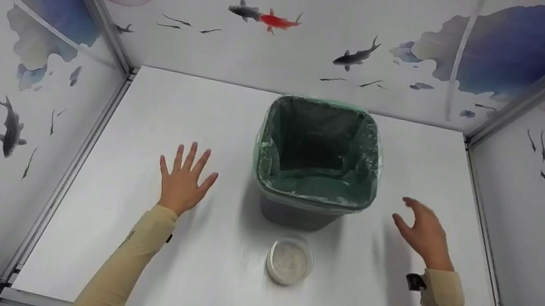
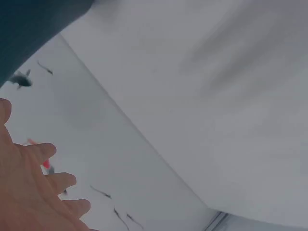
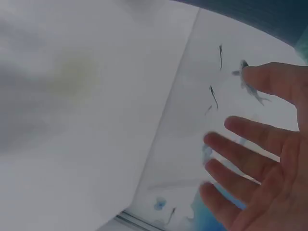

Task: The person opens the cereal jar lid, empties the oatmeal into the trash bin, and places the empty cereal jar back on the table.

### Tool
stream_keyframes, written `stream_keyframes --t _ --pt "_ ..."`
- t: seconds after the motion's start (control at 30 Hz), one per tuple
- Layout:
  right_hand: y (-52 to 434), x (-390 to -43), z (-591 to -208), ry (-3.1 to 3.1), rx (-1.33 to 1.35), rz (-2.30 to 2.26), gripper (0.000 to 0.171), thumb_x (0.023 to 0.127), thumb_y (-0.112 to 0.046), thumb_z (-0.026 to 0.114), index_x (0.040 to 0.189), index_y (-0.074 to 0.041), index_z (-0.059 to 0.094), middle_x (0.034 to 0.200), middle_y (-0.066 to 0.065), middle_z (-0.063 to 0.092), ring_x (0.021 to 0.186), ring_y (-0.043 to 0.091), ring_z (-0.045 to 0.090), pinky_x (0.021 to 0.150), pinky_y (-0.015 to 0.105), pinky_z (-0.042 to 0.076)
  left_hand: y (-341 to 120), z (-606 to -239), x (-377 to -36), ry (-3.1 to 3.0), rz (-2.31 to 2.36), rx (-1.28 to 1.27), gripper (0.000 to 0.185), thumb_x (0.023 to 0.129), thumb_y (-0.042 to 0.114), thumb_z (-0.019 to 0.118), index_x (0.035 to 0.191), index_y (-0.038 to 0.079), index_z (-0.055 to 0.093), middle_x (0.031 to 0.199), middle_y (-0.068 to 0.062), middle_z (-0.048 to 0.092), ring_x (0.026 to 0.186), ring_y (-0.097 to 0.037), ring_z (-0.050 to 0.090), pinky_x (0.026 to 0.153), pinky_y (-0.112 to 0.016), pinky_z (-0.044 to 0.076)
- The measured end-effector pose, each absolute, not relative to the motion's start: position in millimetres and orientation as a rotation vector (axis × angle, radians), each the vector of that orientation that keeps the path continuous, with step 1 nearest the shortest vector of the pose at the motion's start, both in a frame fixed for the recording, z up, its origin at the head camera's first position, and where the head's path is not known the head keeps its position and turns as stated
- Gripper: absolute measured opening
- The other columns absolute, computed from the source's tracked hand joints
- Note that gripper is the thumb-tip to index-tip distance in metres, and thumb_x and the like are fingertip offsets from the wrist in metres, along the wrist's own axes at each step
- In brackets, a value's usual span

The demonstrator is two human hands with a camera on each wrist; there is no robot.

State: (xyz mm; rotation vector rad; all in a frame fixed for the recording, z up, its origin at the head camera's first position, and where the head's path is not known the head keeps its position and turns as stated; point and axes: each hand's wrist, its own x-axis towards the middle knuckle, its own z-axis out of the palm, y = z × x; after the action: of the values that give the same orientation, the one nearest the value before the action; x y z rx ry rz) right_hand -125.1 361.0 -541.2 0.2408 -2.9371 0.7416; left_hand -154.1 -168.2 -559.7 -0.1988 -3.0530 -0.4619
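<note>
My left hand is over the white table to the left of the bin, fingers spread and straight, holding nothing. On the other side my right hand hovers with thumb and fingers loosely bent and apart; the right wrist view also shows this hand with nothing in it. Between them stands a grey bin lined with a green plastic bag, its mouth facing up. In front of the bin sits a small round clear tub with pale contents. Neither hand touches the bin or the tub.
White panels printed with fish and blue patches enclose the table at the left, back and right. Metal frame rails run along the table's sides.
</note>
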Motion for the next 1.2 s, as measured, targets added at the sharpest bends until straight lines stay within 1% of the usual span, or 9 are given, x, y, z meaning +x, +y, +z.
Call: stream_keyframes --t 0.1,0.27,0.43,0.6,0.67,0.77,0.97,1.07,1.2 --pt "347 -112 -565 -2.982 0.287 0.920 0.036 0.091 -0.009 0.066 0.122 0.007 0.057 0.110 0.027 0.064 0.103 0.044 0.059 0.083 0.059 0.046 -161 -582 -132 -3.075 -0.500 -0.256 0.063 0.098 0.052 0.044 0.150 0.017 0.038 0.156 -0.014 0.024 0.143 -0.038 0.013 0.107 -0.067 0.000" --pt "321 -93 -590 -2.995 0.441 1.084 0.027 0.088 -0.005 0.068 0.113 0.003 0.064 0.101 0.017 0.069 0.095 0.033 0.065 0.081 0.053 0.051 -146 -610 -102 -3.087 -0.602 -0.376 0.062 0.098 0.050 0.046 0.147 0.014 0.042 0.153 -0.018 0.031 0.141 -0.041 0.020 0.106 -0.068 0.009" --pt "293 -77 -599 -2.994 0.608 1.271 0.028 0.092 -0.011 0.066 0.117 0.001 0.063 0.105 0.017 0.068 0.096 0.030 0.065 0.082 0.051 0.051 -132 -623 -85 -3.063 -0.776 -0.472 0.063 0.098 0.049 0.047 0.147 0.010 0.041 0.152 -0.020 0.031 0.139 -0.043 0.023 0.106 -0.066 0.015" --pt "279 -67 -604 -2.981 0.624 1.313 0.030 0.092 -0.012 0.065 0.118 0.002 0.063 0.109 0.017 0.067 0.099 0.028 0.064 0.083 0.050 0.051 -111 -634 -80 -3.019 -0.853 -0.723 0.069 0.096 0.050 0.050 0.147 0.007 0.038 0.150 -0.020 0.033 0.138 -0.042 0.027 0.106 -0.066 0.019" --pt "276 -65 -606 -2.975 0.621 1.313 0.029 0.092 -0.011 0.065 0.118 0.002 0.063 0.109 0.017 0.067 0.099 0.027 0.064 0.082 0.049 0.051 -102 -639 -78 -3.000 -0.862 -0.835 0.074 0.092 0.052 0.055 0.148 0.006 0.037 0.150 -0.020 0.034 0.137 -0.042 0.028 0.105 -0.066 0.019" --pt "274 -63 -609 -2.967 0.620 1.323 0.029 0.093 -0.011 0.065 0.117 0.003 0.063 0.108 0.017 0.067 0.098 0.026 0.064 0.082 0.049 0.051 -90 -649 -77 -2.982 -0.883 -0.972 0.089 0.085 0.057 0.063 0.149 0.004 0.033 0.150 -0.019 0.033 0.138 -0.041 0.027 0.107 -0.063 0.020" --pt "276 -59 -610 -2.967 0.598 1.345 0.027 0.091 -0.009 0.066 0.115 0.003 0.063 0.107 0.018 0.067 0.097 0.028 0.064 0.080 0.051 0.051 -62 -670 -77 -3.027 -1.030 -1.097 0.120 0.067 0.056 0.081 0.151 -0.002 0.018 0.153 -0.021 0.025 0.141 -0.035 0.024 0.112 -0.044 0.024" --pt "279 -56 -612 -2.973 0.577 1.335 0.027 0.091 -0.007 0.066 0.115 0.003 0.063 0.107 0.017 0.067 0.096 0.027 0.064 0.080 0.049 0.052 -50 -679 -77 -3.019 -1.091 -1.126 0.124 0.064 0.052 0.086 0.150 -0.005 0.017 0.153 -0.022 0.024 0.140 -0.034 0.025 0.112 -0.041 0.025" --pt "284 -53 -615 -2.962 0.541 1.356 0.027 0.090 -0.006 0.067 0.115 0.004 0.063 0.106 0.017 0.067 0.096 0.026 0.064 0.079 0.048 0.053 -37 -685 -77 -2.945 -1.147 -1.162 0.124 0.060 0.046 0.089 0.149 -0.006 0.020 0.152 -0.021 0.027 0.139 -0.034 0.027 0.112 -0.040 0.024"
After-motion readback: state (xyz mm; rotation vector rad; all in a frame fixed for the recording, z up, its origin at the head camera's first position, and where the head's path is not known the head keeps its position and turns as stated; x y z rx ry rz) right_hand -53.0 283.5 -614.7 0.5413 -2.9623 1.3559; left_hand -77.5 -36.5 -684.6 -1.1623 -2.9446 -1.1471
